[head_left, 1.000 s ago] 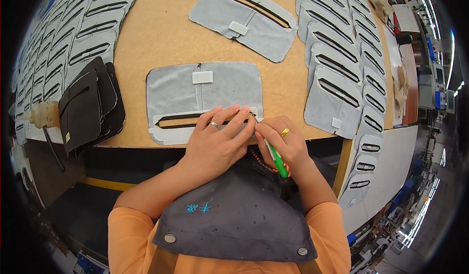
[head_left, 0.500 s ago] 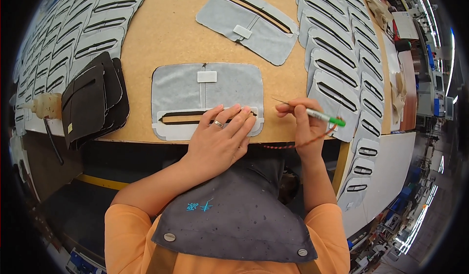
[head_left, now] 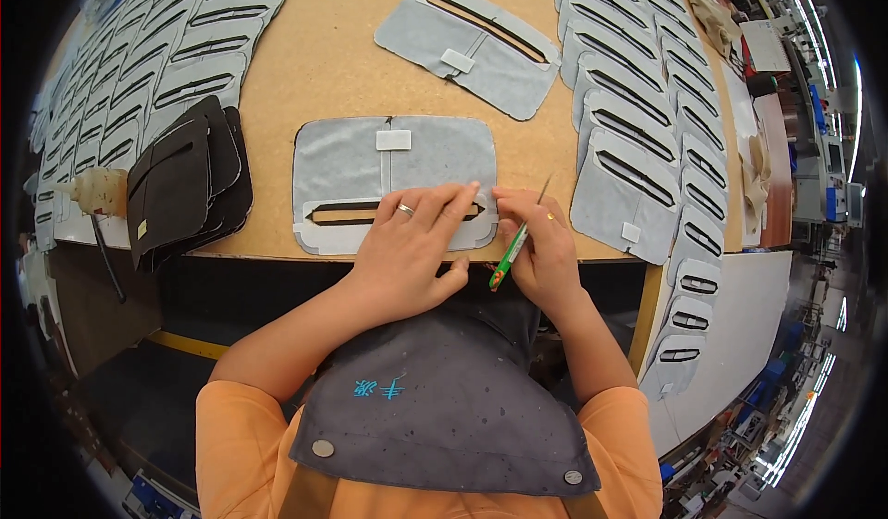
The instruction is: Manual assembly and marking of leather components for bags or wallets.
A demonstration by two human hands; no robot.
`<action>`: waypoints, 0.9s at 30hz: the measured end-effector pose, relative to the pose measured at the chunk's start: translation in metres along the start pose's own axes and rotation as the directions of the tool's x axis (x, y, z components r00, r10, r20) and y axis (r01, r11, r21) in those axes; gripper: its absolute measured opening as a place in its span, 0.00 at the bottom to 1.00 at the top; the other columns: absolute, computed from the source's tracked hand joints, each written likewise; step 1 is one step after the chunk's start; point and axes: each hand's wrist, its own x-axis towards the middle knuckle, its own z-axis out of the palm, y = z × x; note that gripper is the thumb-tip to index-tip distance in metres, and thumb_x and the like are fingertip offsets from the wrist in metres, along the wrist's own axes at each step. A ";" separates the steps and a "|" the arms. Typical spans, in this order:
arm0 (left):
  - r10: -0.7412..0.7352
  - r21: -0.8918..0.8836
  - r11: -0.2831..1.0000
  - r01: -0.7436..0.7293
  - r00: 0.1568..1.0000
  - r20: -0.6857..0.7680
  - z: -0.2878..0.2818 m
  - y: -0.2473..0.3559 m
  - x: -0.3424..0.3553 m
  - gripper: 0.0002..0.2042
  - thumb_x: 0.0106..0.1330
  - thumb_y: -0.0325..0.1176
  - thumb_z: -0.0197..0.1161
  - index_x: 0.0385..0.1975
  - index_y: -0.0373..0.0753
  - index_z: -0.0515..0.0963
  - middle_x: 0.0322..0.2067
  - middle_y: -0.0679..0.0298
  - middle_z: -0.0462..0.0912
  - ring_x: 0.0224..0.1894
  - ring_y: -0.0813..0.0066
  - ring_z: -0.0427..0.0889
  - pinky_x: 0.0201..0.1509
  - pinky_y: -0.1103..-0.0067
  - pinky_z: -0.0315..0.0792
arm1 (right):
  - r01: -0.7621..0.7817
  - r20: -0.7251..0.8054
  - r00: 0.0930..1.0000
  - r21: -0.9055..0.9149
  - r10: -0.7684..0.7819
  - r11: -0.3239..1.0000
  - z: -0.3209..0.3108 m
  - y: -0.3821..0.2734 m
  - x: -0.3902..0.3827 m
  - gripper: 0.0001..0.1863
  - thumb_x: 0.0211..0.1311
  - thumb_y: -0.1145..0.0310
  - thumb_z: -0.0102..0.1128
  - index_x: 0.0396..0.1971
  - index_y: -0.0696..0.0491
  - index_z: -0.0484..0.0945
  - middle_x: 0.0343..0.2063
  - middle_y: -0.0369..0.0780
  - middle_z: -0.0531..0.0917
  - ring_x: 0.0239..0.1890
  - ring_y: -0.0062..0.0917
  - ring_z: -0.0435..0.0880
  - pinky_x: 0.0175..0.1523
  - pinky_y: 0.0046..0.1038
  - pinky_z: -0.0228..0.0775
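Note:
A grey fabric panel (head_left: 342, 158) lies flat at the table's front edge, with a small white patch (head_left: 393, 141) near its far side. Along its near side runs a long black-edged slot (head_left: 338, 215). My left hand (head_left: 407, 246) rests on this slot, fingers stretched out and covering its right half. At the panel's right edge is my right hand (head_left: 544, 255), its fingertips by the border. It is closed around a pen-shaped green-and-white tool (head_left: 509, 260) with a thin pointed tip, which points up and away from me.
Beyond lies a second grey panel (head_left: 499, 70), set at a slant. Overlapping rows of similar panels fill the left (head_left: 208, 47) and right (head_left: 634, 181) sides. A stack of dark pieces (head_left: 176, 186) sits front left, beside a yellowish nozzle bottle (head_left: 100, 191).
My right hand has moved left to the panel's edge, and the tool in it has swung from lying sideways to pointing away. My left hand stays on the panel.

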 end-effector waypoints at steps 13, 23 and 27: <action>-0.011 0.032 0.999 0.008 0.995 0.098 -0.079 -0.047 -0.027 0.21 0.47 0.28 0.66 0.43 0.39 0.72 0.39 0.61 0.79 0.49 0.62 0.75 0.65 0.65 0.51 | 0.068 -0.117 0.992 0.112 -0.055 0.991 -0.031 -0.017 -0.003 0.15 0.41 0.85 0.64 0.31 0.56 0.75 0.24 0.37 0.77 0.27 0.26 0.76 0.36 0.24 0.73; -0.461 -0.813 0.579 0.060 0.847 -0.265 -0.058 -0.097 -0.021 0.10 0.65 0.24 0.56 0.45 0.34 0.71 0.33 0.69 0.78 0.39 0.84 0.76 0.46 0.87 0.67 | -0.369 -0.052 0.852 0.647 0.521 0.667 -0.016 0.005 0.052 0.11 0.64 0.63 0.57 0.28 0.55 0.76 0.16 0.27 0.68 0.21 0.08 0.65 0.26 0.14 0.56; -0.400 -0.751 0.661 0.020 0.856 -0.329 -0.055 -0.095 -0.011 0.11 0.67 0.23 0.53 0.47 0.33 0.68 0.32 0.67 0.77 0.38 0.84 0.75 0.44 0.88 0.66 | -0.364 -0.074 0.840 0.657 0.538 0.660 -0.005 0.018 0.054 0.10 0.65 0.63 0.56 0.30 0.55 0.76 0.14 0.26 0.68 0.16 0.08 0.64 0.19 0.15 0.53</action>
